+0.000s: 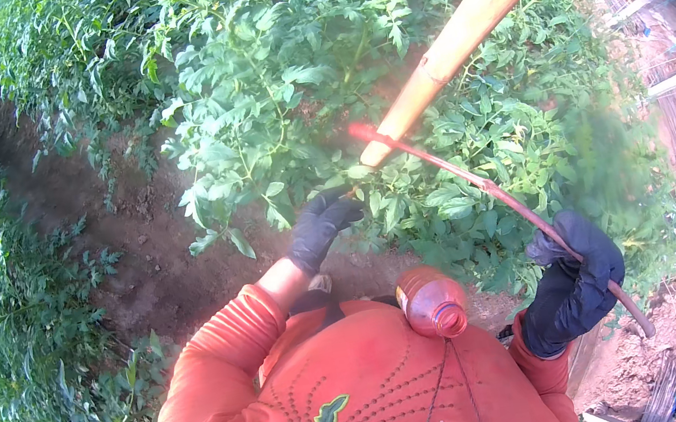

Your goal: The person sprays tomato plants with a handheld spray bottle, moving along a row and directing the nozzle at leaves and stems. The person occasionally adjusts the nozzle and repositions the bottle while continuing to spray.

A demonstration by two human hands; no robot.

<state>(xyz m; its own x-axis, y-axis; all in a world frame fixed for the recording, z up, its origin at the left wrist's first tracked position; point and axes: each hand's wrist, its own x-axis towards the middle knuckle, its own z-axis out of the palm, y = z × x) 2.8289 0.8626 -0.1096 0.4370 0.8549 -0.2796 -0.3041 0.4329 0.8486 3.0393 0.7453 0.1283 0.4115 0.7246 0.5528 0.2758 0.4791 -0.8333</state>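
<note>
My right hand, in a dark glove, grips a thin reddish-brown stick near its lower end. The stick slants up and left to a blurred red tip, which lies across the view of a bamboo pole's lower end. Among the lower leaves of a tomato plant, my left hand, also gloved, reaches out with bent fingers. A small orange-yellow plant part shows at its fingertips; whether they pinch it is unclear. An open reddish plastic bottle hangs by a cord against my orange top.
A thick bamboo pole slants from the upper right down into the foliage. Bare soil runs between this row and another row of plants at the left. Along the right edge are pale slats and bundled thin rods.
</note>
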